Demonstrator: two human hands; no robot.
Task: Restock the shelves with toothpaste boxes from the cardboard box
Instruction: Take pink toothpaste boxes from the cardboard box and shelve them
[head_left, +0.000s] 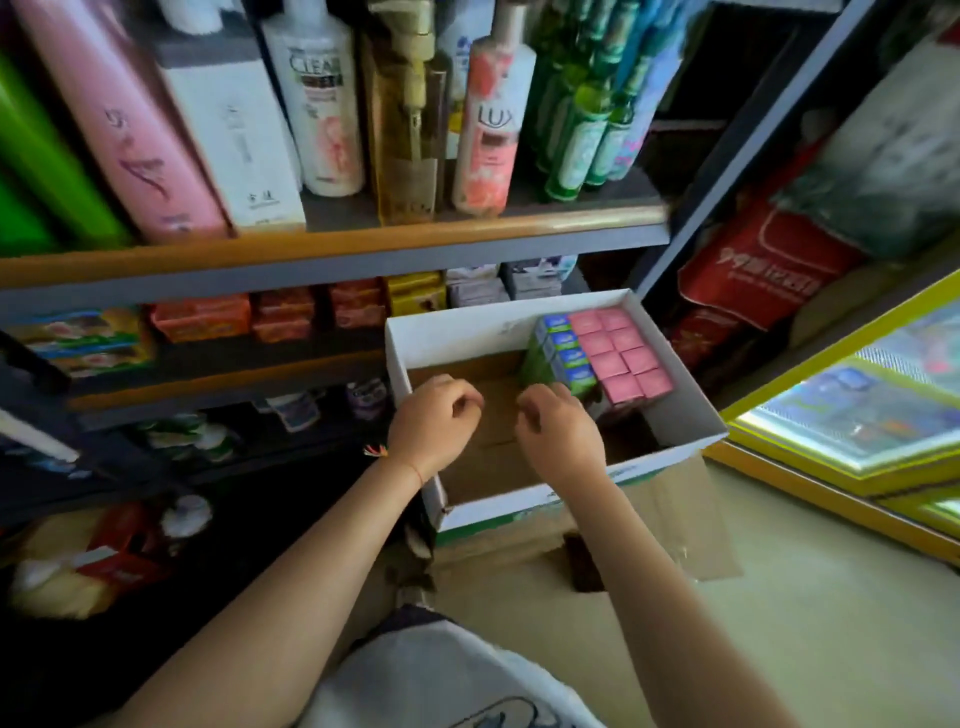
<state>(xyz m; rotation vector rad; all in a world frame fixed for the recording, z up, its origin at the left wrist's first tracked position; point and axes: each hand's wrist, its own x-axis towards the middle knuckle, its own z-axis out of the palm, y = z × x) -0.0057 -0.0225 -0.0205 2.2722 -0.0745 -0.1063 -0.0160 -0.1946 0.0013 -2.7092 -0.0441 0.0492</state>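
Cardboard box (691, 410): open, white inner walls, brown bottom, on the floor in front of the shelves; a brown flap lies flat on the floor at its near right side.
Toothpaste boxes: all packed upright in the far right corner of the cardboard box. Pink boxes (621, 356) in two rows against the right wall; green-and-blue boxes (563, 353) in one row just left of them, touching. The left and near parts of the box bottom show bare cardboard.
Left hand (434, 415): over the left part of the cardboard box, near its left wall; fingers curled in, nothing visible in its grip. A thin red cord sits on the wrist.
Right hand (558, 428): over the middle of the cardboard box, just beside the nearest green-and-blue box; fingers curled, thumb near fingertips. Cannot tell whether it touches or pinches a box.
Upper shelf (332, 244): tall bottles stand in a row, among them a pink bottle (117, 124), a white bottle (324, 98) and green bottles (582, 119).
Middle shelf (223, 374): small orange and red packets (202, 318) stacked along its front.
Image quality: motion blur at left and right edges.
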